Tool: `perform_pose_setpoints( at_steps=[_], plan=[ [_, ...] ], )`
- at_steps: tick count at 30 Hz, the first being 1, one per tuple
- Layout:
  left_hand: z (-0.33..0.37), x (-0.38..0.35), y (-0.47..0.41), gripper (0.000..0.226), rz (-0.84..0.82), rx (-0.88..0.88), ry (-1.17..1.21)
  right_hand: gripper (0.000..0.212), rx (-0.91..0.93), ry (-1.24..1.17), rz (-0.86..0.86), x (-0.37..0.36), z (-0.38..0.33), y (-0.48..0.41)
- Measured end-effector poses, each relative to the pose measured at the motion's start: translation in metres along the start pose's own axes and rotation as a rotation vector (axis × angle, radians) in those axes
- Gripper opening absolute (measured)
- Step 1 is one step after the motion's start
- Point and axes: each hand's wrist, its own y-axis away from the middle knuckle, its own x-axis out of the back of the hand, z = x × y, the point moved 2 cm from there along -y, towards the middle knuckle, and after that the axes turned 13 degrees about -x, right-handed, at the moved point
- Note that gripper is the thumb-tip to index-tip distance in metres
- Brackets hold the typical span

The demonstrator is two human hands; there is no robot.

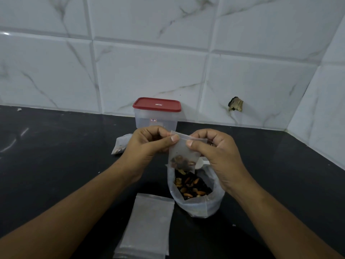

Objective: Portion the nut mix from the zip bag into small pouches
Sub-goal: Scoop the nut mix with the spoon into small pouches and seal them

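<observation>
Both hands hold a small clear pouch (182,154) up above the black counter, with a little nut mix in its bottom. My left hand (147,144) pinches its top left edge, and my right hand (214,154) pinches the zip strip beside it. Below the pouch stands the open zip bag (196,189), with dark and brown nuts showing inside. A white scoop handle (202,163) sticks out behind the pouch. A stack of empty pouches (149,221) lies flat at the front. Another pouch (121,144) with some nuts lies behind my left hand.
A clear plastic box with a red lid (156,113) stands at the back against the white tiled wall. The black counter (56,156) meets a side wall at the right. A dark broken spot (235,104) marks the back wall.
</observation>
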Motion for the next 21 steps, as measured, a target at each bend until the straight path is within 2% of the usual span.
perform_pose_setpoints(
  at_steps=[6,11,16,21],
  plan=[
    [0.001,0.007,-0.003,0.011,0.033,-0.016,-0.027,0.006,0.024,-0.008,0.046,0.006,-0.003,-0.004],
    [-0.001,0.009,-0.005,0.016,0.064,-0.018,0.000,0.008,0.003,-0.061,0.041,0.010,-0.003,-0.005],
    [-0.004,0.004,-0.002,0.015,0.019,-0.031,-0.047,0.004,0.036,-0.073,0.081,0.017,-0.005,-0.006],
    [-0.008,-0.002,0.003,0.030,-0.052,0.007,-0.081,0.004,0.059,-0.051,0.008,0.008,-0.004,-0.002]
  ],
)
